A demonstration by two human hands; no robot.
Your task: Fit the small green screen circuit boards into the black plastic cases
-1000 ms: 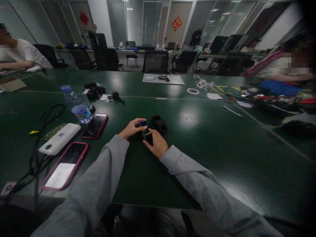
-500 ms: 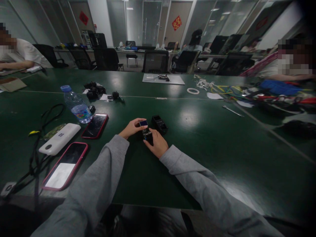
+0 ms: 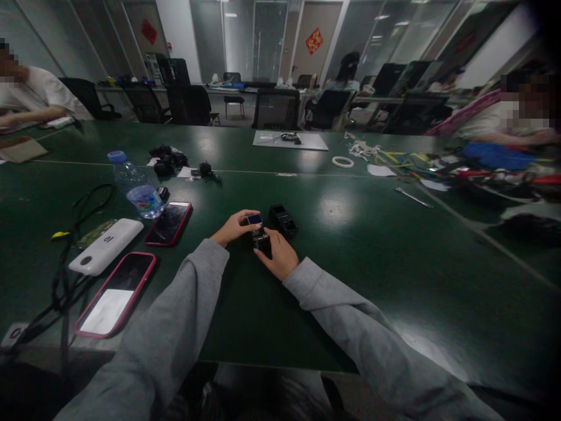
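Observation:
My left hand (image 3: 232, 228) pinches a small screen module (image 3: 254, 220) with a dark bluish face and a pale rim, thumb along its near edge. Just below it, the fingers of my right hand (image 3: 281, 255) close round a small dark electronic part (image 3: 260, 240) with shiny metal bits. Whether the module and this part are joined cannot be made out. Both are held over the green table, in front of me. Right beyond my right hand lies a black case (image 3: 284, 221) with rectangular openings, touched by neither hand.
To the left are two red-edged phones (image 3: 169, 224), a white power bank (image 3: 106, 247), black cables (image 3: 61, 280) and a water bottle (image 3: 139, 190). Farther off lie black parts (image 3: 169, 161), a white board (image 3: 267, 139), a tape ring (image 3: 342, 162), a wrench (image 3: 414, 197) and tangled wires (image 3: 464, 166). People sit on both sides.
My hands and the parts in them show no clear movement. The person on the right has shifted slightly.

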